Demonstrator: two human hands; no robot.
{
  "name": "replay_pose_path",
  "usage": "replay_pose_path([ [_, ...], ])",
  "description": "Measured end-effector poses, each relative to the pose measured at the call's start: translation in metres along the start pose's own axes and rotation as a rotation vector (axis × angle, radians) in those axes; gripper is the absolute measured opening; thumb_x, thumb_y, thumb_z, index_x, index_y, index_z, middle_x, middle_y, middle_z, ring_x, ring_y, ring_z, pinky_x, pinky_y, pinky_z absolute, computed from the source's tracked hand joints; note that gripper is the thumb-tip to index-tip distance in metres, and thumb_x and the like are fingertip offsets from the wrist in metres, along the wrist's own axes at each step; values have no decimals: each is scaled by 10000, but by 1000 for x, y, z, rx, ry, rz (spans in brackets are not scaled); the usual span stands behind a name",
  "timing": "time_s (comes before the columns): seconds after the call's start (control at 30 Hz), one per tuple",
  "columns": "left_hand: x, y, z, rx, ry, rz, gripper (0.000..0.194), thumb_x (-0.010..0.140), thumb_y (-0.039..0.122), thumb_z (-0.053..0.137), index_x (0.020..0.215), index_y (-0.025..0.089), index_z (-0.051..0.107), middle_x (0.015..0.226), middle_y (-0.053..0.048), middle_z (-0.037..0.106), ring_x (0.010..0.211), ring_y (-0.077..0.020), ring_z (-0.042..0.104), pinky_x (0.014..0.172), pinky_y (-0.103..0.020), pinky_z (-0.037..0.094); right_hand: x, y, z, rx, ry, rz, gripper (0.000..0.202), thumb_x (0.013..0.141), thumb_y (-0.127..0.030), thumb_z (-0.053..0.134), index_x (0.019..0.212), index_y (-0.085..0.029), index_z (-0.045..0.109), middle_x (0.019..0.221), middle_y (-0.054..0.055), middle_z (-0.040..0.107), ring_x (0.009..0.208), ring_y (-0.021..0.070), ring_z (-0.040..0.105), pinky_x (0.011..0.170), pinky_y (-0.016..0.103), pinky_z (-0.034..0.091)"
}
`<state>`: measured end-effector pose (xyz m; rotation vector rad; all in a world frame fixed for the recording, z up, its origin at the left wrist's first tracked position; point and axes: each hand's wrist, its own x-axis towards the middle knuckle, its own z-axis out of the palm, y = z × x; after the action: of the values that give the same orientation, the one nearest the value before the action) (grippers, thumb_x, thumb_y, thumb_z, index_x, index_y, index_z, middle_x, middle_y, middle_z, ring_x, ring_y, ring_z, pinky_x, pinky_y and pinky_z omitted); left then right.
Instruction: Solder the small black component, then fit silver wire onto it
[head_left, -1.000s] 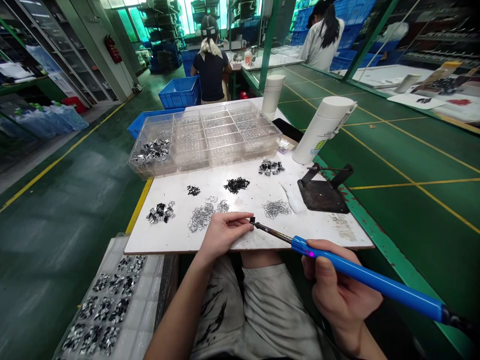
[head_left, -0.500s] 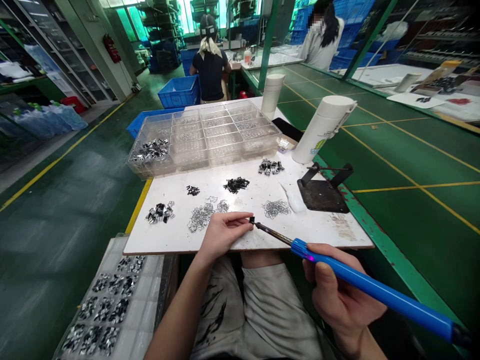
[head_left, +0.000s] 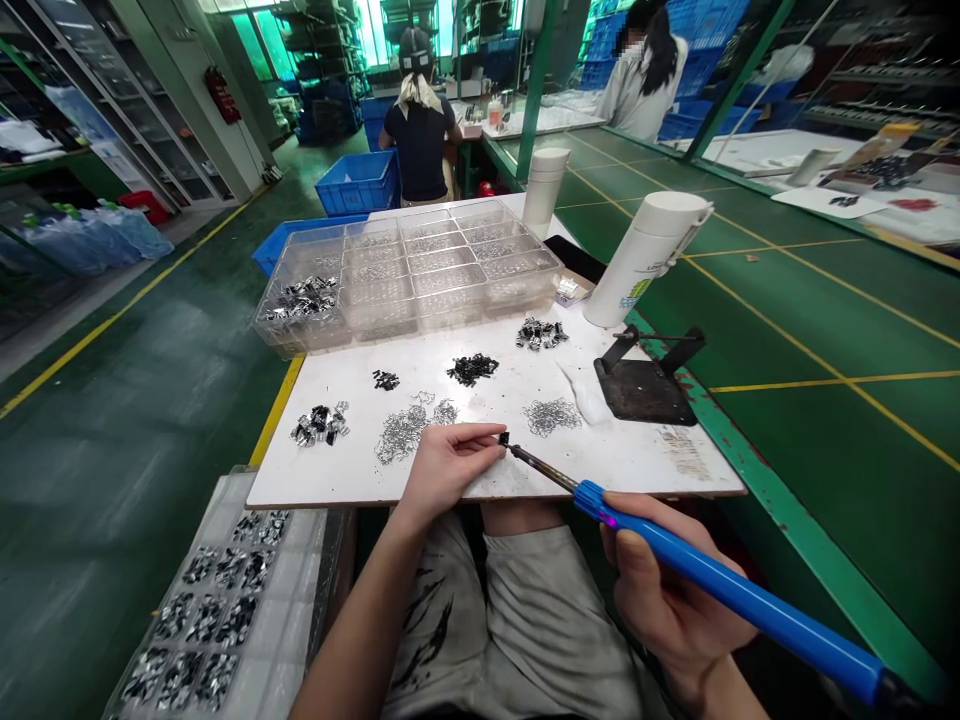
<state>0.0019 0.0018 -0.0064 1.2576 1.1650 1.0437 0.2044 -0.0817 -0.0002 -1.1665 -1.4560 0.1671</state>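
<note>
Between thumb and forefinger, my left hand (head_left: pixel 450 462) pinches a small black part (head_left: pixel 504 438) just above the front of the white board (head_left: pixel 337 480). My right hand (head_left: pixel 675 590) is closed round the blue handle of a soldering iron (head_left: pixel 720 590). The iron's dark tip is at the lower edge of the black part; whether it touches cannot be made out. Behind my left hand lie thin wire pieces (head_left: pixel 405 433), with another wire heap (head_left: pixel 553 417) to the right. Farther back is a pile of small black pieces (head_left: pixel 473 370).
A clear compartment box (head_left: pixel 416 312) spans the back of the board. White bottles (head_left: pixel 637 260) and a black metal stand (head_left: pixel 649 390) are at the right. Trays of shiny parts (head_left: pixel 206 618) sit low at the left. Two people (head_left: pixel 421 140) are farther off.
My right hand and the soldering iron's handle have shifted slightly left, while the tip stays by the black part. My left hand has hardly moved.
</note>
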Motion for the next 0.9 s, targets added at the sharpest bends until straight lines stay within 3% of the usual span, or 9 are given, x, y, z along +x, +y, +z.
replay_pose_path([
  [0.2, 0, 2, 1, -1, 1, -3, 289, 724, 243, 821, 1001, 163, 827, 865, -75, 809, 804, -199, 757, 798, -291, 632, 0, 1, 0, -12, 2, -7, 227, 930, -391, 662, 1016, -199, 745, 820, 55, 774, 551, 175, 692, 477, 272, 593],
  [0.47, 0, -2, 0, -8, -6, -8, 295, 730, 248, 824, 1013, 166, 825, 874, -72, 808, 809, -190, 754, 791, -273, 623, -1, 0, -7, -50, -80, -14, 191, 929, -355, 673, 1041, -216, 741, 853, 56, 776, 628, 190, 723, 606, 307, 640],
  [0.9, 1, -3, 0, -7, -7, -12, 310, 730, 274, 829, 1021, 170, 824, 877, -79, 808, 810, -209, 758, 806, -309, 632, 5, -1, -6, -33, -113, -101, 178, 943, -296, 647, 1093, -225, 711, 850, 47, 779, 571, 173, 701, 560, 292, 633],
])
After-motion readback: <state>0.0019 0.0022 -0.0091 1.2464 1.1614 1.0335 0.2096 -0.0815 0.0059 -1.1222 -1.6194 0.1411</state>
